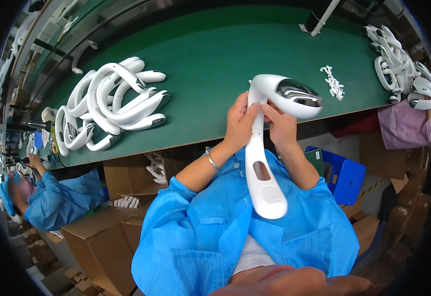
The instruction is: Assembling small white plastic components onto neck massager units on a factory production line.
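Observation:
I hold a white, curved plastic device point(270, 195) in front of my chest, near the table's front edge. Its rounded head carries a glossy dark window, and its long handle has a brownish oval panel and a slotted grille. My left hand point(240, 123) is closed round the neck below the head, thumb along the front. From the other side, the fingers of my right hand point(282, 128) pinch the same neck just under the head. What the fingertips do behind the neck is hidden.
On the green table point(200, 64) lie stacked white curved parts point(112, 98) at left and small white plastic pieces point(334, 84) at right. More white devices point(395, 64) are heaped far right. Below are cardboard boxes point(99, 241) and a blue stool point(344, 177). A co-worker point(62, 197) sits at left.

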`<state>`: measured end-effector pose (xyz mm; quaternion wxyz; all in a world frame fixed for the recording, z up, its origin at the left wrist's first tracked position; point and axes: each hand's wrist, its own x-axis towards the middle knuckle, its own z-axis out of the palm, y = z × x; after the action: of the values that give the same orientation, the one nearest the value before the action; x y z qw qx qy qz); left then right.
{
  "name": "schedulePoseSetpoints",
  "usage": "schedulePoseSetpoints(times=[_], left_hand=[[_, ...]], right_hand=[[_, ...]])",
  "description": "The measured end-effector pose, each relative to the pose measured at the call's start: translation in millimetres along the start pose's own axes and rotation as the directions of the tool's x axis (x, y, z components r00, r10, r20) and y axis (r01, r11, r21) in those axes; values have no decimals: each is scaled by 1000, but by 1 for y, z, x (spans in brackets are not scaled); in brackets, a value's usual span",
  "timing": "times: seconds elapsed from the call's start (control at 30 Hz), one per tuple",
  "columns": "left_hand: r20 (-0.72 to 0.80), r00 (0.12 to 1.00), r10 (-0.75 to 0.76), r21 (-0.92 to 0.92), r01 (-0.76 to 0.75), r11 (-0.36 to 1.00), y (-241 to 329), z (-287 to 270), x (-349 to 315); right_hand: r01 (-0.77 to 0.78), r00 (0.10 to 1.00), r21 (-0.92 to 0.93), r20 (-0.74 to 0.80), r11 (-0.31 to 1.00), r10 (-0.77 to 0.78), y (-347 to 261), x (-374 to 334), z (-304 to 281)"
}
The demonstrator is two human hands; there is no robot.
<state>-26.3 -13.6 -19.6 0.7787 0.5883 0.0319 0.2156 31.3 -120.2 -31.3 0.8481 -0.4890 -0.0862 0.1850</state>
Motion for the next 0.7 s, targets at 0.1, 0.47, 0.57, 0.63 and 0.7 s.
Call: schedulePoseSetpoints(times=[0.1, 0.47, 0.57, 0.63, 0.7], left_hand=[[47, 998, 45, 251, -56, 966, 7, -4, -6], [64, 969, -240, -62, 244, 968, 40, -4, -18], [97, 994, -47, 103, 37, 994, 24, -5, -17], [56, 995, -80, 28, 78, 997, 3, -8, -18], [-13, 1000, -25, 136, 26, 990, -6, -5, -19]], right_hand=[[82, 990, 130, 107, 988, -96, -25, -8, 24], [215, 908, -17, 371, 976, -193, -16, -12, 12], [163, 903, 144, 377, 976, -206, -9, -13, 13], [319, 877, 108, 344, 942, -336, -15, -17, 25], [237, 916, 142, 296, 961, -270, -19, -19, 23]])
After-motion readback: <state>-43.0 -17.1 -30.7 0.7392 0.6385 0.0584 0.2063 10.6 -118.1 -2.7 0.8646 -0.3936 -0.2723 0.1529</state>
